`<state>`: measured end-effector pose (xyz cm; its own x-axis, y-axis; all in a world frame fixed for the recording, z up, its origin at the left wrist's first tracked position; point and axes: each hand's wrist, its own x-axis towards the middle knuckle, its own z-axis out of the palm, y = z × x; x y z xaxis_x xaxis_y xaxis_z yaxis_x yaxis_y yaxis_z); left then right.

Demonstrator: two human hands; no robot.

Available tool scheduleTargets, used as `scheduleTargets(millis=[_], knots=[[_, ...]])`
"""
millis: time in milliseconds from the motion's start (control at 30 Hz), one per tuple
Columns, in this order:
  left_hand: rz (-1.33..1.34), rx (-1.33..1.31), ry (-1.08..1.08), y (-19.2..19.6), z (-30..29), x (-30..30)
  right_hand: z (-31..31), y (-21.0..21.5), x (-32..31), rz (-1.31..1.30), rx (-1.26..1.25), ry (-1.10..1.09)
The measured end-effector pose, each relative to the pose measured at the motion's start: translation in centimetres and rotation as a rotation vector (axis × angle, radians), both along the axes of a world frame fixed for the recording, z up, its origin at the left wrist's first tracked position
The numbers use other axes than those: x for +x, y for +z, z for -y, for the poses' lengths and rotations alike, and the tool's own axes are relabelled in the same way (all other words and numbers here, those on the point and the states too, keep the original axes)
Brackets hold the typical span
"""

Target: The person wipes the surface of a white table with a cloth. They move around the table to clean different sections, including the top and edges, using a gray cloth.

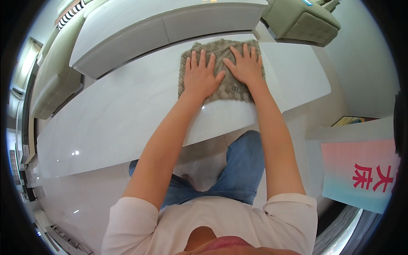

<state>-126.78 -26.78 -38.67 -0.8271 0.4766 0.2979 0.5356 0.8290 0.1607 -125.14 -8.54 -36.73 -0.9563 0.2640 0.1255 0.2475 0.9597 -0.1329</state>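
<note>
A fluffy grey-brown cloth (229, 87), roughly square and a little creased near its middle, lies spread on a glossy white table (123, 110). My left hand (201, 76) rests flat on the cloth's left half, fingers spread and pointing away from me. On the right half, my right hand (245, 66) is also laid flat with its fingers apart, its thumb angled toward the left hand. Both palms press the cloth from above, and neither hand grips it. A small dark mark shows on the cloth near its lower right part.
Beyond the table stands a long, low white cabinet (170, 32). Pale green upholstered seats are at the left (59, 76) and far right (304, 23). A pink-to-blue sheet with red characters (357, 170) is at the right. My legs in jeans (244, 165) are by the table's near edge.
</note>
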Motion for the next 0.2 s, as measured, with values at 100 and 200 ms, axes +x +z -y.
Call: scheduleTargets(millis=[100, 200], knots=[[0.015, -0.039, 0.073, 0.0, 1.1, -3.3, 1.3, -0.2, -4.6, -0.020, 0.020, 0.050], [0.056, -0.053, 0.139, -0.5, 3.8, -4.3, 4.2, -1.1, -7.1, -0.011, 0.020, 0.142]])
